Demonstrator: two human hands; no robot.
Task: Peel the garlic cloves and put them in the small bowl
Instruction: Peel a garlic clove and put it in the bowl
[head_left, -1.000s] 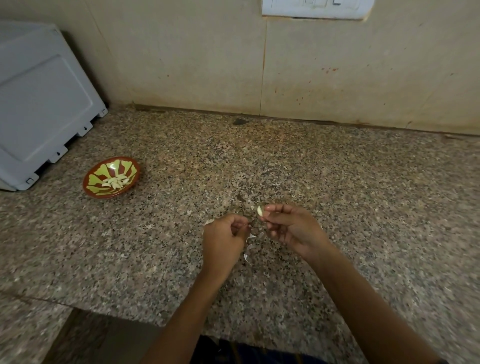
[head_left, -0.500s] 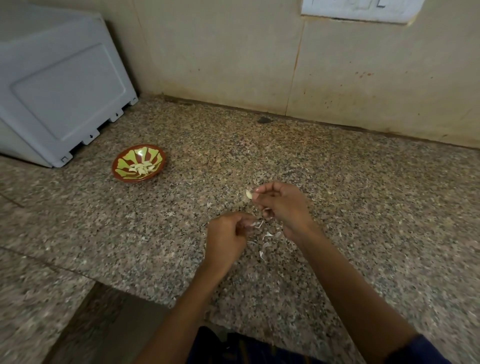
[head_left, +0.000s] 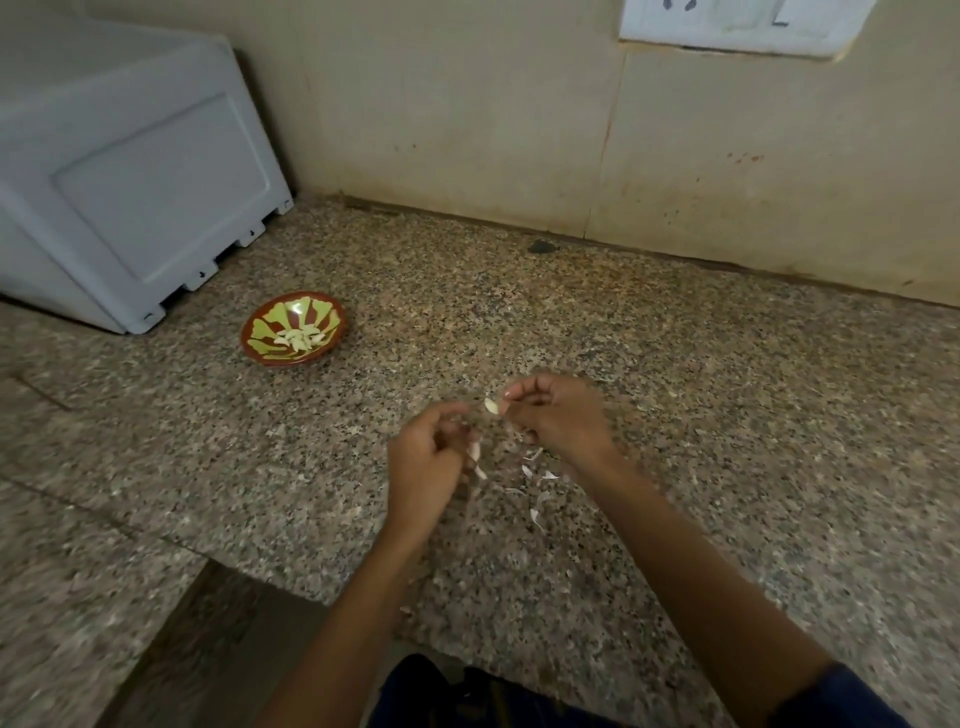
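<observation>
My right hand pinches a pale garlic clove at its fingertips, a little above the granite counter. My left hand sits just left of it with curled fingers; something whitish shows at its fingertips, and what it holds is unclear. Thin white garlic skins lie scattered on the counter below both hands. The small bowl, red-brown with green petals, stands to the far left with several peeled cloves inside it.
A white appliance stands at the back left, close behind the bowl. A tiled wall with a switch plate runs along the back. The granite counter has a front edge near my arms, with a lower ledge at the left.
My view has swung left and down, so bowl and appliance sit further right in frame. My right hand with the clove has lifted slightly away from my left hand.
</observation>
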